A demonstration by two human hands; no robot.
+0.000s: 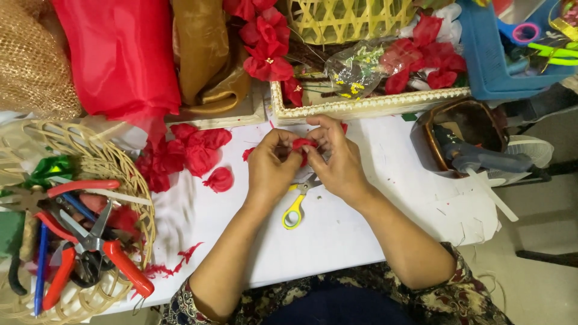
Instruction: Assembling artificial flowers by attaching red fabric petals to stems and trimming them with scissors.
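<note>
My left hand (271, 165) and my right hand (337, 159) meet over the white table (373, 235), fingertips pinched together on a small red fabric flower piece (303, 144). Both hands grip it between thumbs and fingers, so most of it is hidden. Yellow-handled scissors (296, 207) lie on the table just below my hands. A cluster of finished red fabric buds (189, 156) lies to the left of my left hand.
A wicker basket (129, 180) at the left holds red-handled pliers (120, 262), scissors and pens. Red cloth (120, 54) and gold cloth (205, 54) lie at the back. A tray (367, 105) holds red flowers. A glue gun (481, 159) rests in a bowl at the right.
</note>
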